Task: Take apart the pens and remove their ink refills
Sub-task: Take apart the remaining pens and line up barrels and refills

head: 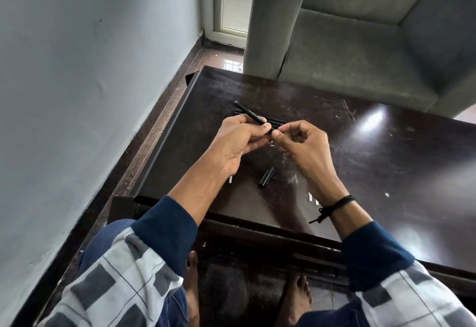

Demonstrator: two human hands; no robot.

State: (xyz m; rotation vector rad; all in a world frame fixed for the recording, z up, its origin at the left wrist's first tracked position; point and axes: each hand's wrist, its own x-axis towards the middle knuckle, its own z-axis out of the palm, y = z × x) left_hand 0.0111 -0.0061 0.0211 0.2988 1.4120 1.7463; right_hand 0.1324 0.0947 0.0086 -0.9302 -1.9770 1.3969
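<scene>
My left hand (pixel 238 141) grips a black pen barrel (pixel 251 113) that points up and away to the left, printed lettering along its side. My right hand (pixel 300 143) pinches the near end of that same pen between thumb and forefinger, right against my left fingertips. Behind the hands a few more black pens (pixel 277 120) lie together on the dark table (pixel 386 159). A black pen cap (pixel 265 176) lies on the table below my hands. Whether the refill is out of the barrel is hidden by my fingers.
A grey sofa (pixel 360 43) stands right behind the table's far edge. A pale wall (pixel 77 94) runs along the left. Small white bits (pixel 313 198) lie near my right wrist and another white bit (pixel 230 179) under my left wrist. My bare feet show under the table.
</scene>
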